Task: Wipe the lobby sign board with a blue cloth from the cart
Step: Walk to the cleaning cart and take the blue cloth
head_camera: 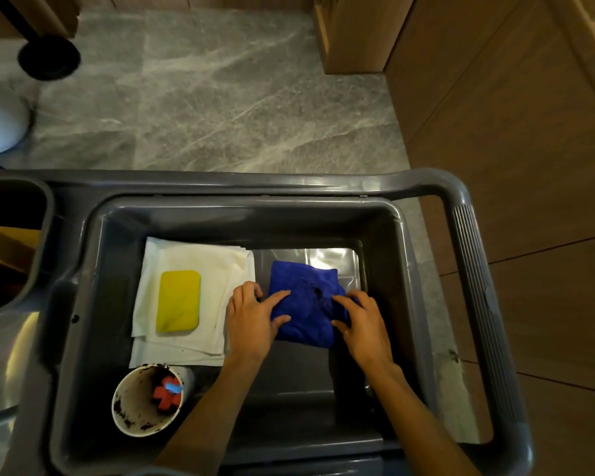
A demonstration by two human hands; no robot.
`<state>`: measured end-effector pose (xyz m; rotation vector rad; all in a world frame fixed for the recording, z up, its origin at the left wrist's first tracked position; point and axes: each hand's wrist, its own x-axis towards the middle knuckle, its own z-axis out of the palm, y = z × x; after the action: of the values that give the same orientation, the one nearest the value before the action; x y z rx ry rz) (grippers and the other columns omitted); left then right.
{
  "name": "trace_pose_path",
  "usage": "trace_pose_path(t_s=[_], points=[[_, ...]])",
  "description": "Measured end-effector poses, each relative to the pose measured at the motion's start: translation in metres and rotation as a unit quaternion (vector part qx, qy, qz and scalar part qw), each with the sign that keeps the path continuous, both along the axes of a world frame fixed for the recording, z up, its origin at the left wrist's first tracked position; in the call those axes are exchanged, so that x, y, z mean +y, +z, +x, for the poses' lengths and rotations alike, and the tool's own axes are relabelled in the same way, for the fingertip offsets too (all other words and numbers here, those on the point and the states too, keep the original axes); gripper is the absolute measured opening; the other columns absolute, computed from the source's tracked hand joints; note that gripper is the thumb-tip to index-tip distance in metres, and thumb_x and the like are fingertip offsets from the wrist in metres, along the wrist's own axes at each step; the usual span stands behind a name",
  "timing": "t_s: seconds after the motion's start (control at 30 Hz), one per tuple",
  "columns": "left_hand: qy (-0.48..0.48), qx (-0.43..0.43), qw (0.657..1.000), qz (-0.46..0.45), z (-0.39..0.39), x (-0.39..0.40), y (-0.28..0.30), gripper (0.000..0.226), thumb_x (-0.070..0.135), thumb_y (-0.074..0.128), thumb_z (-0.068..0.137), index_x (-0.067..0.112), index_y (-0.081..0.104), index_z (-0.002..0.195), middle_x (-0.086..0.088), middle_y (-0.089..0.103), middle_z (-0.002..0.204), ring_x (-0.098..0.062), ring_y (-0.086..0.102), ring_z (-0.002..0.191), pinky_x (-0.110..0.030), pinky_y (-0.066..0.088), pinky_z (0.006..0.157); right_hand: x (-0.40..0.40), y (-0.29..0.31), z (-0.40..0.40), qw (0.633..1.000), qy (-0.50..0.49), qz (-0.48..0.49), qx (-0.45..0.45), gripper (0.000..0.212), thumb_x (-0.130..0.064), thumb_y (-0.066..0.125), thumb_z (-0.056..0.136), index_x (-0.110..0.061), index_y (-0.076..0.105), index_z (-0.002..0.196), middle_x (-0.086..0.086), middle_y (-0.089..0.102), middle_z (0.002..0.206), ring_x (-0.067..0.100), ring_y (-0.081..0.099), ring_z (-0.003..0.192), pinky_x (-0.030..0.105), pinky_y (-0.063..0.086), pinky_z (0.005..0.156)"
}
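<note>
A folded blue cloth [306, 304] lies in the right half of the grey cart tray [93, 269]. Both of my hands are on it. My left hand [251, 317] holds its left edge, with cloth bunched between forefinger and thumb. My right hand [363, 326] grips its right side with curled fingers and covers that corner. The cloth is creased in the middle between the hands. No sign board is in view.
Left of the cloth, a yellow sponge [178, 300] lies on folded white cloths [217, 269]. A dirty paper cup [148, 400] stands at the tray's near left. The cart handle [478, 286] runs along the right. A black round stand base [49, 56] sits on the marble floor, far left.
</note>
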<state>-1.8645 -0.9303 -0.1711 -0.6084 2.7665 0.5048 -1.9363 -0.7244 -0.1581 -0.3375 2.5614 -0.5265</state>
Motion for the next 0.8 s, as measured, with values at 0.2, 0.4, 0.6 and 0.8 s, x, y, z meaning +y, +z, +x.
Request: trace_pose_path(t_s=[0.2,0.4,0.6,0.8], points=[[0.003,0.011,1.0,-0.016,-0.005,-0.004,-0.007,0.053,0.065,0.054,0.087,0.05,0.049,0.138,0.0,0.047,0.125,-0.02,0.041,0.117,-0.034,0.035,0.102,-0.004,0.003,0.0,1.0,-0.022,-0.007,-0.004,0.056,-0.019,0.068,0.092,-0.024,0.049,0.144,-0.001,0.036,0.149,0.017,0.039,0.138,0.034,0.036,0.116],[0.005,0.028,0.999,-0.037,-0.013,-0.005,-0.007,0.043,0.063,0.057,0.086,0.047,0.062,0.126,0.001,0.054,0.114,-0.019,0.046,0.11,-0.034,0.035,0.096,-0.011,0.0,-0.006,0.999,-0.045,-0.016,0.013,0.043,-0.018,0.068,0.092,-0.019,0.058,0.134,0.0,0.044,0.14,0.017,0.047,0.128,0.036,0.044,0.111],[0.026,0.035,0.998,-0.033,-0.026,-0.006,-0.007,0.033,0.057,0.061,0.087,0.042,0.068,0.116,0.001,0.057,0.111,-0.02,0.048,0.109,-0.034,0.035,0.093,-0.02,0.0,-0.012,0.998,-0.055,0.001,0.037,0.032,-0.021,0.064,0.094,-0.022,0.061,0.126,-0.001,0.048,0.133,0.016,0.052,0.12,0.033,0.05,0.099],[0.061,0.026,0.998,-0.006,-0.032,-0.003,-0.004,0.025,0.05,0.062,0.089,0.04,0.069,0.111,0.005,0.056,0.114,-0.018,0.046,0.114,-0.033,0.032,0.097,-0.029,0.003,-0.02,0.997,-0.026,0.066,0.038,0.033,-0.017,0.064,0.092,-0.024,0.055,0.123,0.0,0.045,0.133,0.017,0.046,0.12,0.032,0.054,0.087]])
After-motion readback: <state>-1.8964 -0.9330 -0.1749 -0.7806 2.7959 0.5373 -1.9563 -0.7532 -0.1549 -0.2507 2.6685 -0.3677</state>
